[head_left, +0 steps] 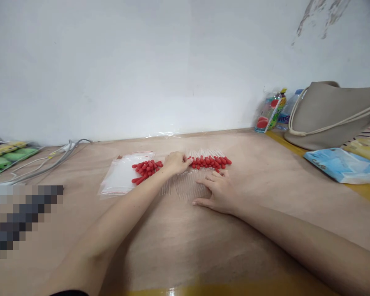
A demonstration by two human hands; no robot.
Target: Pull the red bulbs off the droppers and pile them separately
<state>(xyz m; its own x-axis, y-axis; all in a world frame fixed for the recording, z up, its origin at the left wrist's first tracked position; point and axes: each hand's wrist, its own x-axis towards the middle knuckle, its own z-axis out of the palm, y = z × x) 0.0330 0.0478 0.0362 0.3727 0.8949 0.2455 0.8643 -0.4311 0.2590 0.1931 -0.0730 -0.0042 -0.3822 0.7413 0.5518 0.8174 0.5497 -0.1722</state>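
Several clear droppers with red rubber bulbs lie on the wooden table (179,246), in a left heap (146,169) and a right row (211,161). My left hand (176,163) reaches between the two groups, its fingers curled over the bulbs at the row's left end. My right hand (217,190) lies flat, fingers spread, on the clear tubes (185,187) just below the row. A stack of clear zip bags (119,179) lies left of the heap.
Grey cables (54,158) and green and yellow packets (6,156) lie at the far left. At the right stand bottles (273,111), a beige bag (336,113) and a blue packet (342,164). A white wall runs behind the table.
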